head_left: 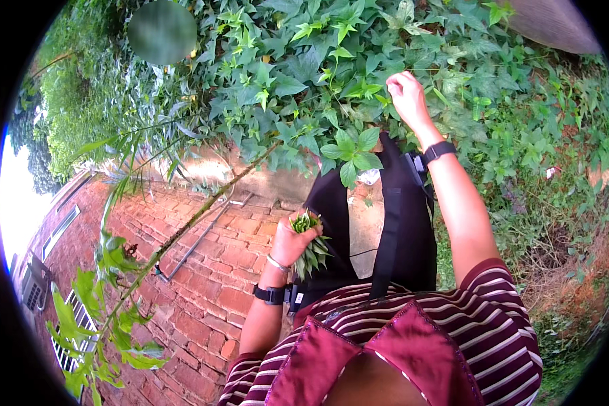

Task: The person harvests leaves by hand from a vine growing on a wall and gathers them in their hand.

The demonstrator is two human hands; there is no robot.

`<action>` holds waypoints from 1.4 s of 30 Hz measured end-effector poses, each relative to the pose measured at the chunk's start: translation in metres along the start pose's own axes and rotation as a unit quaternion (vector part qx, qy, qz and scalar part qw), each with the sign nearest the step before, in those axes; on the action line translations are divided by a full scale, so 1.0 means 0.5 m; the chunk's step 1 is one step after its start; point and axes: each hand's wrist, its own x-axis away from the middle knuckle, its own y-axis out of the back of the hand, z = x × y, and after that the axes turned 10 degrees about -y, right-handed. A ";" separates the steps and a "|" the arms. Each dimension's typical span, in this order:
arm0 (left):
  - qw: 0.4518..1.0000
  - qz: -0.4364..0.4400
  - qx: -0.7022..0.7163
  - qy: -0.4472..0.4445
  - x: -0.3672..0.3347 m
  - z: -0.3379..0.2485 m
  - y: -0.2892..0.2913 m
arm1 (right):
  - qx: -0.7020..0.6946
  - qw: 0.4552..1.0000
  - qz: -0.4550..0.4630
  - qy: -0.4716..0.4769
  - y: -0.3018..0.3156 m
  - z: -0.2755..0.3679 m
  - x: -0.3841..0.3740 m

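"From my remote seat, I check the left hand first. What do you see?"

"I see it clenched around a bunch of green leaves, just beside the dark trousers. Greenery pokes out above and below the fist."

"And the right hand?"

"I have it farther forward, over the leafy vines, its fingers curled in. I cannot tell whether they pinch anything or touch a leaf."

"What about the wrists?"

"I count 2 black straps, 1 on each, plus a pale bangle on the left."

"Anything else on my feed?"

"A long stem with lobed leaves slants across the left side, in front of the brick wall. I also see the striped shirt along the lower edge, with its maroon collar."
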 end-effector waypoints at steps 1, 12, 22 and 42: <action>1.000 -0.002 0.002 0.007 -0.016 -0.002 0.000 | 0.007 1.000 0.001 -0.003 -0.010 -0.016 -0.015; 0.996 0.062 -0.034 0.051 -0.142 0.048 0.046 | 0.030 0.994 0.063 -0.087 -0.181 -0.201 -0.059; 0.994 -0.003 0.041 0.102 -0.179 0.150 0.169 | 0.322 0.847 0.170 -0.387 -0.343 -0.210 -0.123; 0.995 0.026 0.082 0.051 -0.233 0.186 0.196 | 0.171 0.877 0.020 -0.450 -0.345 -0.346 -0.115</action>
